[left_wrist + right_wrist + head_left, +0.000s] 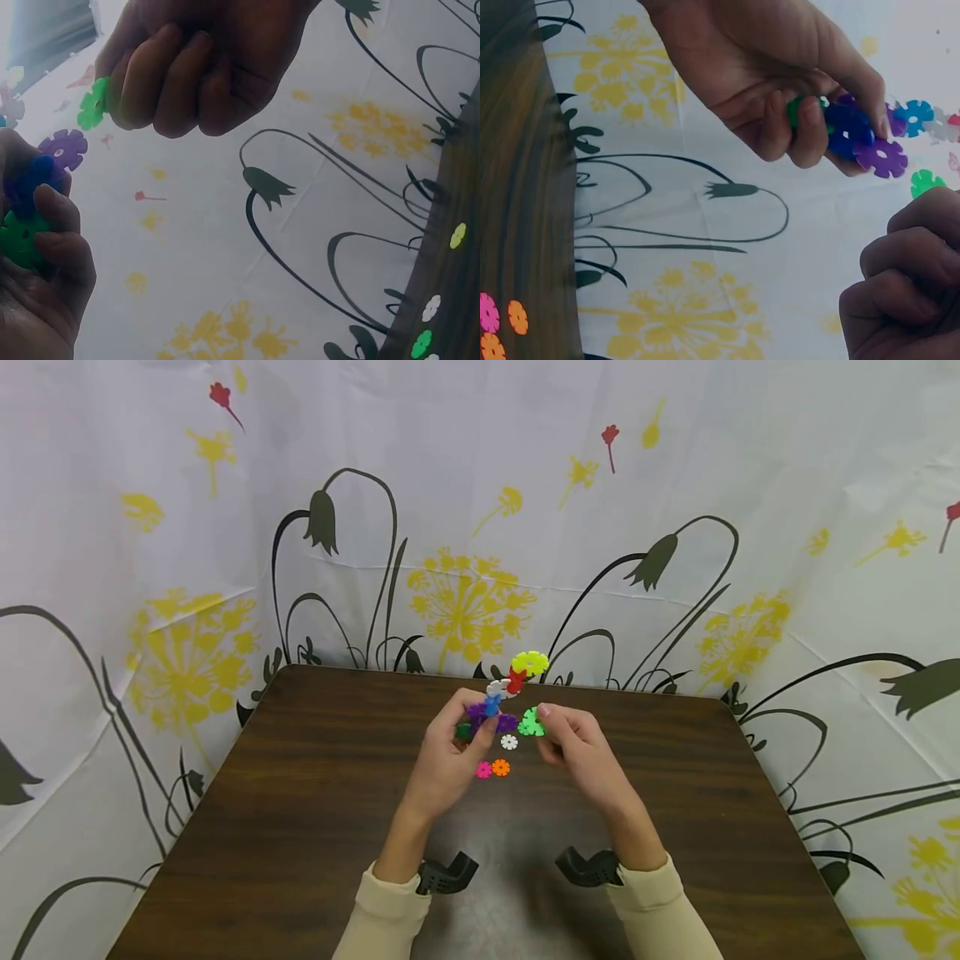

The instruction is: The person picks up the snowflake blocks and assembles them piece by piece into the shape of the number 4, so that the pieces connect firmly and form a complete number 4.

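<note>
My left hand [444,764] grips a chain of interlocking flower-shaped plastic discs. Purple discs [883,158], a dark blue disc [847,131] and a green disc [22,238] sit within its fingers. Beyond the thumb the chain rises through a blue disc [492,704], a white disc [498,688] and a red disc [516,682] to a yellow disc [531,663] at the tip. Just right of the purple ones, my right hand [585,752] pinches a light green disc [532,722] between thumb and forefinger, a small gap apart from the chain. Its other fingers are curled.
Both hands are raised over a dark wooden table [315,827]. Loose discs lie below them: a white disc [509,742], a pink disc [483,770] and an orange disc [501,767]. A patterned curtain [465,518] hangs behind the table.
</note>
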A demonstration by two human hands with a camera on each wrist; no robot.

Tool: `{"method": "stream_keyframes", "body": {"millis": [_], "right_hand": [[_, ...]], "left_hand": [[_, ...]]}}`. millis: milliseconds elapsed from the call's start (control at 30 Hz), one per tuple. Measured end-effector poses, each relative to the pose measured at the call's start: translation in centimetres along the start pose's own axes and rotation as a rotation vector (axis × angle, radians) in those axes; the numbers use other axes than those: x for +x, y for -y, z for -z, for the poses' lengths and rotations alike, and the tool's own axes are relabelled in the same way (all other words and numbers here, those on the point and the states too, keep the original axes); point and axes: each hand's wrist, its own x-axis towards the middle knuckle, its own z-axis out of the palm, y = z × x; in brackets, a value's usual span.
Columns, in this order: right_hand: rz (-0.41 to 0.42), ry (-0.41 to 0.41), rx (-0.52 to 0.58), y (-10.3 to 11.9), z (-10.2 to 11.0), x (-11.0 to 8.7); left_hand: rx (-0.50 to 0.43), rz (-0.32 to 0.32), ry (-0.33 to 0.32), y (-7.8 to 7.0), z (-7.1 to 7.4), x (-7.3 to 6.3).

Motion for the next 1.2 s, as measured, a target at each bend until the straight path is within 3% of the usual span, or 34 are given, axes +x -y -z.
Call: {"method": "stream_keyframes", "body": {"millis": [500, 700, 933, 1200], "right_hand": [[-0.063, 0.120, 0.001, 0.1, 0.6, 0.3], [-0.069, 0.168, -0.023, 0.3, 0.8, 0.5], [-0.107, 0.120, -0.002, 0.2, 0.1, 0.5], [-0.127, 0.059, 0.167, -1.6, -0.7, 1.0]], "left_hand": [[0.079, 0.058, 0.066, -0.6, 0.0, -0.2], [0.069, 0.063, 0.073, -0.8, -0.2, -0.3], [0.097, 0.051, 0.050, -1.1, -0.6, -0.2], [0.090, 0.059, 0.029, -0.9, -0.5, -0.4]]}}
